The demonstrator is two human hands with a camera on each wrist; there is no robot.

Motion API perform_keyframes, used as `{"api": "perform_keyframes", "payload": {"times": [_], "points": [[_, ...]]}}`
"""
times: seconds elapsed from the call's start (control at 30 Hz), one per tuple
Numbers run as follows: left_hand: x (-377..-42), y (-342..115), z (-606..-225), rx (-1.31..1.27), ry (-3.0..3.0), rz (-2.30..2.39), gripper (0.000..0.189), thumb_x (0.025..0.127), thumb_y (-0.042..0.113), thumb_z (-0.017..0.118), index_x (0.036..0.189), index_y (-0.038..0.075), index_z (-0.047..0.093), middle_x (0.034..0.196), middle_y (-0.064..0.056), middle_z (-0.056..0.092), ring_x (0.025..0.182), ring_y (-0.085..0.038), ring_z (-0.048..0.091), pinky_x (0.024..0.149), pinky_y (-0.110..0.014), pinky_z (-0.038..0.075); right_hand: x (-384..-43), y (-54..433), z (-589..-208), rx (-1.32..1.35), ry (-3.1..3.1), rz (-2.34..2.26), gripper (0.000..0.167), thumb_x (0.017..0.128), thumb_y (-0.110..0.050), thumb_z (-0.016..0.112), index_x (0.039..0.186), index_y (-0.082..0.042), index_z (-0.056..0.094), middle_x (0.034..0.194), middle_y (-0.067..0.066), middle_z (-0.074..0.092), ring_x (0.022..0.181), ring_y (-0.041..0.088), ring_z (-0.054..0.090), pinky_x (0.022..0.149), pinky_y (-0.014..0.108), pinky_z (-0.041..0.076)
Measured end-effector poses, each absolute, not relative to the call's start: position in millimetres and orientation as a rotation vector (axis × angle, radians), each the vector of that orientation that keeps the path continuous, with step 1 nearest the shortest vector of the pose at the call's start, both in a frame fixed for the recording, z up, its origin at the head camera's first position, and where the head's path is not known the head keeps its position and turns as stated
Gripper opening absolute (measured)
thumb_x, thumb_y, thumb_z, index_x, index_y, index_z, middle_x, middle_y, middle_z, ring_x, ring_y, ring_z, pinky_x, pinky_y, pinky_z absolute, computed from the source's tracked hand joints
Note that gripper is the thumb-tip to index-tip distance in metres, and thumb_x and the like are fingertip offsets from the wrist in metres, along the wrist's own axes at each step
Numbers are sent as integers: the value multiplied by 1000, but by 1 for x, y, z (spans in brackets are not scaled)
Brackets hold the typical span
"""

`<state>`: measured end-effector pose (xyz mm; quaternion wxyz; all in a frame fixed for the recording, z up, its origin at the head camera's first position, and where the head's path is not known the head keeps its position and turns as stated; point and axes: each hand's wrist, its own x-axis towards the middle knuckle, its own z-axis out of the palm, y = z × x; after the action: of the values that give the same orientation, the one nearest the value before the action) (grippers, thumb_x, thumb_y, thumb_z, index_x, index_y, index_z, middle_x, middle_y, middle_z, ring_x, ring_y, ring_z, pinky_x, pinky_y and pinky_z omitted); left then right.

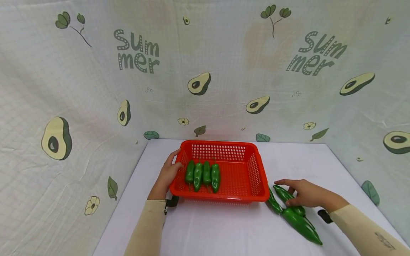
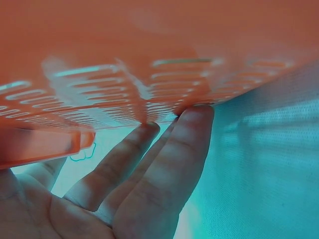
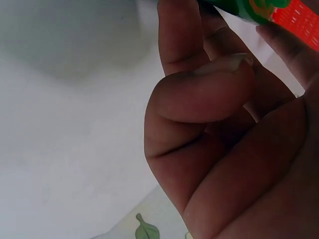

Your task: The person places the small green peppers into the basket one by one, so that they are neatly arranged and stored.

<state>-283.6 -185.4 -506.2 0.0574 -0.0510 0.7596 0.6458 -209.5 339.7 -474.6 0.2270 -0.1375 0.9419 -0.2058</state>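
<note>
A red plastic basket (image 1: pixel 248 177) with slotted walls stands on the table. Several green chili peppers (image 1: pixel 198 176) lie side by side in its left half, stems showing. My left hand (image 1: pixel 168 174) grips the basket's left side, thumb over the rim; in the left wrist view its fingers (image 2: pixel 164 169) reach against the slotted outside. Right of the basket, my right hand (image 1: pixel 309 193) pinches a green chili pepper (image 1: pixel 283 193) between thumb and fingers. Two more lie close by: a long green pepper (image 1: pixel 302 225) nearer me and a slimmer pepper (image 1: pixel 273 202) beside the basket's corner.
The table (image 1: pixel 208 231) has a white cover. Behind it and along both sides hangs a pale cloth (image 1: pixel 224 117) printed with avocados, leaves and lettering. The right-hand peppers lie close to the basket's front right corner.
</note>
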Motion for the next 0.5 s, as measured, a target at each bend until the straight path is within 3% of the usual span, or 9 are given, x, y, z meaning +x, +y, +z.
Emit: {"api": "perform_keyframes", "payload": {"times": [0.5], "points": [[-283, -186, -506, -157, 2302, 1958, 66, 97, 22, 56, 156, 49, 43, 153, -7, 47, 120, -35, 60, 93, -50, 60, -212, 338, -477, -355, 2574, -573, 77, 83, -28, 90, 152, -26, 55, 103, 3, 65, 86, 20, 62, 69, 35, 58]]}}
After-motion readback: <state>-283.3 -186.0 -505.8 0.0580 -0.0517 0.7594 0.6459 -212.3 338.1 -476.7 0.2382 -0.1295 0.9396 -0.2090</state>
